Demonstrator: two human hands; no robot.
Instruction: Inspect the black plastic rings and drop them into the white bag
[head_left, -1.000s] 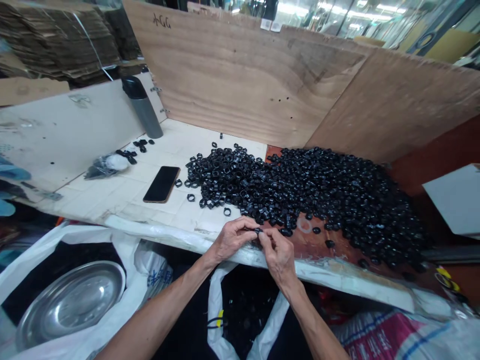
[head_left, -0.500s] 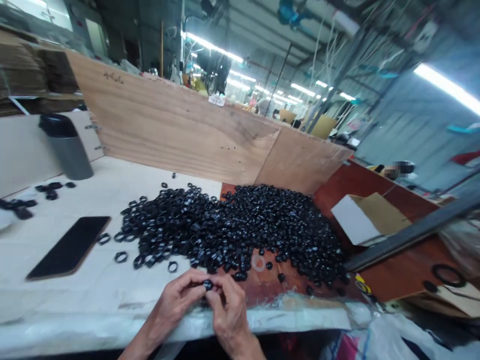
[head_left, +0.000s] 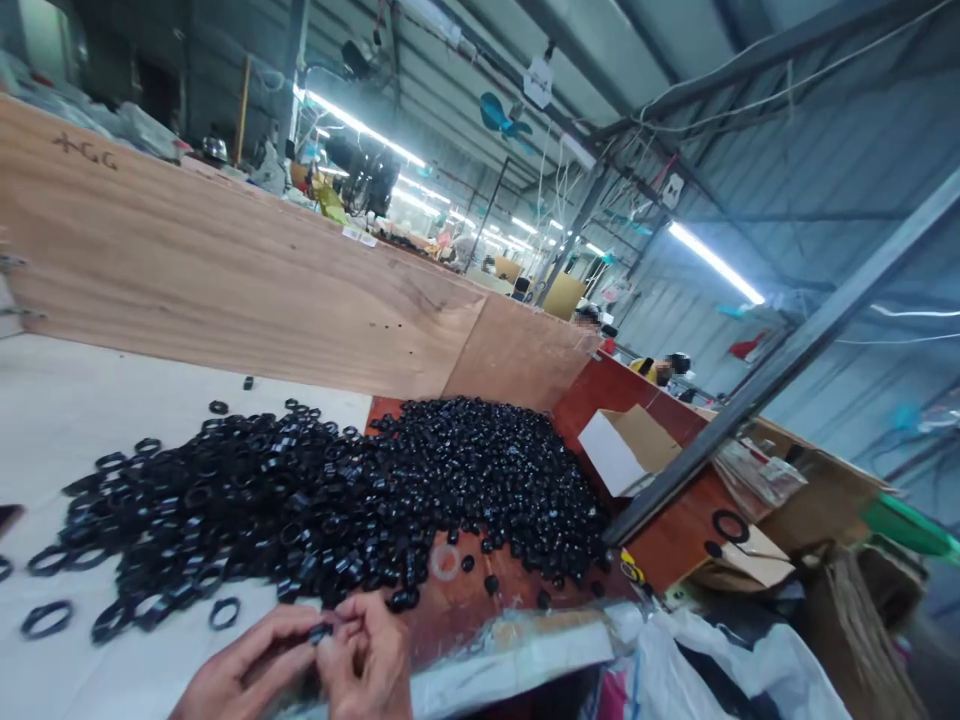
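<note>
Between the fingertips of both my hands sits a small black part [head_left: 320, 632], mostly covered by the fingers; its exact kind I cannot make out. My left hand [head_left: 251, 660] pinches it from the left. From the right, my right hand [head_left: 366, 650] closes on it with thumb and forefinger. Just beyond the hands lies a big heap of black rings [head_left: 247, 500], which runs into a heap of small black round parts [head_left: 502, 480] on the right. A few loose rings lie at the heap's near left edge.
A wooden board [head_left: 300, 290] walls off the table's far side. On the right stand an open carton [head_left: 630, 450] and a slanting metal post [head_left: 750, 400]. A translucent ring [head_left: 445, 562] lies on the red-brown surface. White plastic bags [head_left: 735, 660] bunch at lower right. People sit farther off.
The view has swung to the right, so the dark bottle has left the picture and the phone-like slab nearly so. Both hands still hold the small black part together.
</note>
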